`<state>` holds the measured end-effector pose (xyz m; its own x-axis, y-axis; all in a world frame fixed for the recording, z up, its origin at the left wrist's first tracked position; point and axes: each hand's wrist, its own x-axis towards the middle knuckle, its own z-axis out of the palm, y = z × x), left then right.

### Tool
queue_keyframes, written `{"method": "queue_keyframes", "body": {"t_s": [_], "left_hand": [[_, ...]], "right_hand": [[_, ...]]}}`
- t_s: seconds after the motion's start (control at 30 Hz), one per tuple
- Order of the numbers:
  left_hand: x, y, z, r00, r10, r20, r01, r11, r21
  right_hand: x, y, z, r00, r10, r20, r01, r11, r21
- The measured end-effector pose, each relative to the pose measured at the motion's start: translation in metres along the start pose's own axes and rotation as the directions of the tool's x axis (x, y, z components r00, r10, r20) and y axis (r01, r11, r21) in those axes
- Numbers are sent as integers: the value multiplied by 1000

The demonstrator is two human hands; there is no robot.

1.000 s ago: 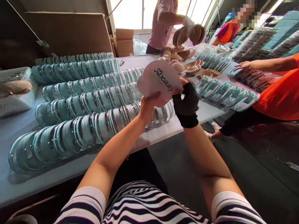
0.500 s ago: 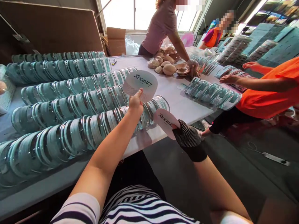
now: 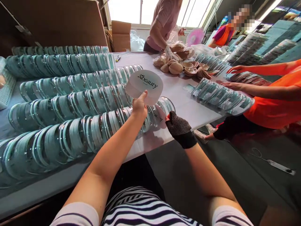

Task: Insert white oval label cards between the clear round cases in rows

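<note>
Rows of clear round cases [image 3: 70, 106] with teal inserts lie overlapped like fallen dominoes across the white desk [image 3: 185, 106], filling the left and centre of the frame. At the centre, the left hand [image 3: 139, 105] is bare and pinches the lower edge of a pale round card [image 3: 144, 87] printed with the word "beauty", holding it up above the near end of the front row. Just right of it, the right hand [image 3: 180, 127] wears a black dotted glove and is closed on a second printed card [image 3: 161, 114], pressing it against or into the last clear case at the right end of the front row; only a part of that card and a few letters show through the plastic, so how deep it sits cannot be told. Striped sleeves show along the bottom edge of the frame. In the upper middle, a person in a pink shirt [image 3: 164, 22] handles a heap of beige cups [image 3: 178, 64] on the far side of the desk. At the right edge, a person in an orange shirt [image 3: 277, 106] stretches both arms over a shorter row of cases [image 3: 221, 97]. A large brown cardboard sheet [image 3: 58, 22] leans in the upper left, with a cardboard box [image 3: 121, 36] beside it.
</note>
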<state>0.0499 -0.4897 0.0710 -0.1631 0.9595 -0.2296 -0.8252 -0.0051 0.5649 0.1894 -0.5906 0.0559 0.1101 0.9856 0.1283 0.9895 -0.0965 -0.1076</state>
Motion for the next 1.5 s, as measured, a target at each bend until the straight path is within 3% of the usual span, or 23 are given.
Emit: {"method": "queue_keyframes", "body": {"t_s": [0.13,0.3,0.4,0.5,0.53,0.6,0.67,0.73,0.8,0.87,1.03,1.13,1.2,1.23,1.33,1.37,1.43,1.5], "left_hand": [[4,-2,-1,999,8,37,-8,1000,-1],[3,-1,-1,1000,-2,23,2,1000,6],[1,-2,-2,999,16,42,-16,1000,16],[3,-6,-3,997,63,50,-64,998,25],[5,-8,-3,996,78,50,-79,996,32],[9,-12,-3,993,102,55,-105,993,55],[11,-14,-2,990,123,65,-128,989,80],[5,-12,-2,986,145,80,-152,984,93],[-9,-6,-3,984,136,117,-148,984,100],[-28,0,-7,983,82,164,-103,987,122],[-59,13,-26,983,69,169,-101,978,184],[-64,19,-37,977,52,205,-92,977,192],[-65,26,-41,966,28,258,-76,982,176],[-64,31,-43,963,28,266,-72,985,158],[-52,49,-43,978,71,196,-88,993,83],[-45,56,-42,982,89,166,-100,993,59],[-29,66,-41,987,101,124,-105,994,30],[-16,71,-41,992,63,112,-67,997,34]], "right_hand": [[10,-4,12,999,-22,-37,25,996,86],[13,-12,27,997,-80,15,80,997,13],[10,-8,28,975,-110,192,48,952,302],[7,1,25,895,-244,374,-58,766,641],[6,3,23,872,-276,403,-99,709,698],[5,7,17,861,-271,431,-148,677,721],[10,8,8,919,-175,353,-108,751,651],[21,9,-6,994,-46,99,-22,807,590],[37,7,-23,980,47,-193,75,814,577],[50,2,-38,932,53,-357,152,841,520],[38,-31,-49,871,-114,-479,259,934,248],[20,-52,-39,870,-112,-481,254,937,240],[12,-56,-34,885,4,-465,165,932,323],[7,-53,-33,869,98,-484,104,922,373],[-23,-33,-32,771,302,-561,-32,898,439],[-38,-24,-32,784,293,-546,-57,912,407],[-71,-12,-28,902,195,-385,-98,961,257],[-98,-6,-22,976,88,-198,-71,993,91]]}}
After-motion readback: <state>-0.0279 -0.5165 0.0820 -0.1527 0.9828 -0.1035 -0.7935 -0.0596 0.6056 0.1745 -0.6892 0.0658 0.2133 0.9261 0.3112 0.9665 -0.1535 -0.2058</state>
